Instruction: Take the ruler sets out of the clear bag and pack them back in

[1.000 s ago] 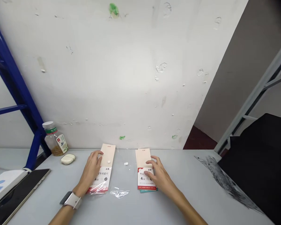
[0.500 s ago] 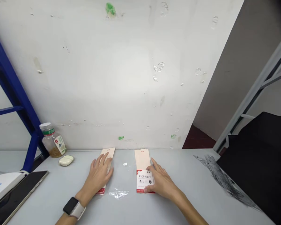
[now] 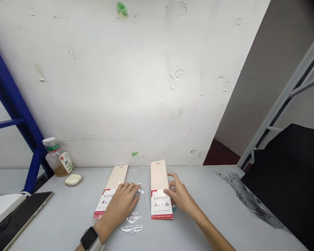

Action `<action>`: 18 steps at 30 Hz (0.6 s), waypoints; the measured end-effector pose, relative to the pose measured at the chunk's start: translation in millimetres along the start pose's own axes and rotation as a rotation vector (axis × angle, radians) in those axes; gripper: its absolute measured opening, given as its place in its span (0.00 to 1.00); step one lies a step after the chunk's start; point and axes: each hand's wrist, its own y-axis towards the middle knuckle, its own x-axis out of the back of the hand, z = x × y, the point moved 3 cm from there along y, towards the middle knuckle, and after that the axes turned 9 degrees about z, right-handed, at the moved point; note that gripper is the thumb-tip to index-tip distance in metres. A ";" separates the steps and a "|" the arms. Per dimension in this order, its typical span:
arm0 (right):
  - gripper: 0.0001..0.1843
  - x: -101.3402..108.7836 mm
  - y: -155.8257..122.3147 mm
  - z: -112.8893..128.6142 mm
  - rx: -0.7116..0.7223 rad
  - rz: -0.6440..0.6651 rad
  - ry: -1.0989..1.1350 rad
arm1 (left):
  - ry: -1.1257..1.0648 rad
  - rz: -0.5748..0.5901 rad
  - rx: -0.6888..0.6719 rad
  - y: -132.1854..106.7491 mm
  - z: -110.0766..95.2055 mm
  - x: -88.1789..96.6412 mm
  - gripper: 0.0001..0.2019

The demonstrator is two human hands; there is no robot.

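Note:
A cream, white and red ruler-set packet (image 3: pixel 159 177) lies upright in the middle, its far end near the wall. My right hand (image 3: pixel 181 195) pinches its right edge, and the packet sits slightly raised over another piece with a teal edge. A similar left packet (image 3: pixel 116 177) lies slanted on the table, partly covered by my left hand (image 3: pixel 120 205). That hand lies flat with its fingers stretched over a clear plastic bag (image 3: pixel 132 228). Small white snap buttons (image 3: pixel 139 186) show at the fingertips. Whether these fingers grip the film is hard to see.
At the left stand a jar (image 3: pixel 58 157) with a white lid, a pale oval case (image 3: pixel 73 180) and a dark tablet (image 3: pixel 21 219). A blue metal frame (image 3: pixel 13 90) rises there. Black fabric (image 3: pixel 288 184) covers the right, beside a grey scribble-like patch (image 3: pixel 251 198).
My left hand has slid right, off most of the left packet and onto the clear bag. The right packet has shifted slightly, and my right fingers have moved to its edge.

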 end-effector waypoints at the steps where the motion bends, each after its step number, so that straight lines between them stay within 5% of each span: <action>1: 0.33 -1.7 1.6 -1.4 -0.001 0.021 0.065 | 0.015 0.009 0.006 0.9 -0.4 -0.3 0.14; 10: 0.32 -8.0 3.9 -10.0 -0.094 0.178 0.201 | -0.021 -0.035 0.034 3.8 -3.0 -0.5 0.16; 18: 0.33 -13.0 7.1 -14.0 -0.105 0.156 0.203 | -0.139 0.030 -0.004 2.3 -10.8 0.6 0.15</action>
